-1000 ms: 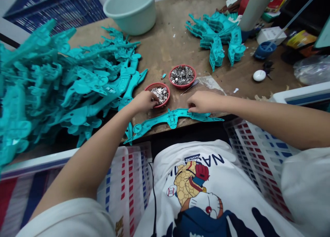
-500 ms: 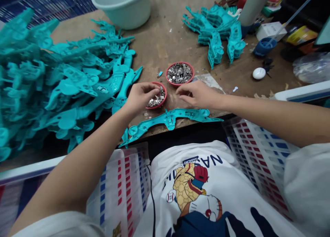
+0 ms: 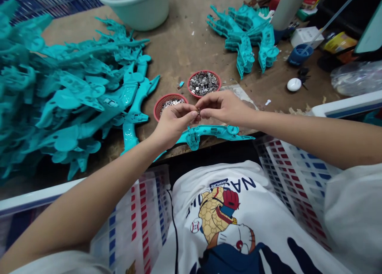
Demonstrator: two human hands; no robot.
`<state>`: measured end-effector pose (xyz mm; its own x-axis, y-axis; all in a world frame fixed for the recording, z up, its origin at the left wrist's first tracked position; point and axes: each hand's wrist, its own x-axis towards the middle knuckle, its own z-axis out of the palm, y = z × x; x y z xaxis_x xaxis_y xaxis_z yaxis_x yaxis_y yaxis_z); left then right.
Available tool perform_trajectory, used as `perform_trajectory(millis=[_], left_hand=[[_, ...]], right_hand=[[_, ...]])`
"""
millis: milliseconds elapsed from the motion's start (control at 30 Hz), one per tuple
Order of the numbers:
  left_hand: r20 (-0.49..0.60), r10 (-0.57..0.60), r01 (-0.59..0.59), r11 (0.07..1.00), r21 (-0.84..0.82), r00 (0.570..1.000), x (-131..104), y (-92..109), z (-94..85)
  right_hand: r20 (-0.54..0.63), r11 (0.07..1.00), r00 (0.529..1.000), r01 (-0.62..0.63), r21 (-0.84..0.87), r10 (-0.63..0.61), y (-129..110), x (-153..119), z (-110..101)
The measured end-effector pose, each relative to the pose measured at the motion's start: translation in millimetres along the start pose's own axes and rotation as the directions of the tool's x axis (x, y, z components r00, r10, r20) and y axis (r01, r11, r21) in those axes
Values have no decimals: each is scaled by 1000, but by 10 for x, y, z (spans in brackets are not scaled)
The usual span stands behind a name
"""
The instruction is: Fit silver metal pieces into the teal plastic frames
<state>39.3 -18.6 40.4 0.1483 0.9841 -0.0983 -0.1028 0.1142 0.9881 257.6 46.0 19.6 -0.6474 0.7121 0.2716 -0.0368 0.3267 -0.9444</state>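
Note:
My left hand (image 3: 174, 125) and my right hand (image 3: 225, 107) meet fingertip to fingertip above the table edge. Both are closed in a pinch around a small metal piece (image 3: 198, 111), mostly hidden by the fingers. Just below them lies a long turquoise plastic part (image 3: 209, 131), its left portion covered by my left hand and forearm. Behind the left hand stands a red basket (image 3: 157, 109) of small shiny metal pieces. A second red basket (image 3: 219, 83), filled with similar pieces, sits behind the right hand.
A big heap of turquoise parts (image 3: 80, 95) covers the left side. More turquoise parts (image 3: 244, 39) are stacked at the back right, near a blue cup (image 3: 300, 54) and a white egg-shaped object (image 3: 294, 84). A pale basin (image 3: 137, 11) stands at the back. Plastic crates flank my lap.
My left hand has moved right, away from the nearer basket, and now meets the right hand. The right hand has shifted slightly left. More of the nearer basket shows.

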Motion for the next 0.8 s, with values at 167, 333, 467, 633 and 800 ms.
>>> perform_trajectory(millis=[167,333,467,633,800], left_hand=[[-3,-23,23,993,-119,1000,-8,-77,29],[46,109,-117,971,209,993,4,-290,-36],[434,130,-438,496,750,891,-54,-448,-99],[658,-99,-642,157,751,746,-129,-523,-128],[675,-108,-662,136,737,730,-116,-545,-168]], right_hand=[[-13,978,990,-135,157,139,13,-23,87],[-42,994,994,-106,-22,105,-44,3,-35],[141,850,987,10,-526,76,16,79,-308],[543,684,828,315,-658,141,230,82,-404],[570,659,804,336,-673,172,234,58,-302]])
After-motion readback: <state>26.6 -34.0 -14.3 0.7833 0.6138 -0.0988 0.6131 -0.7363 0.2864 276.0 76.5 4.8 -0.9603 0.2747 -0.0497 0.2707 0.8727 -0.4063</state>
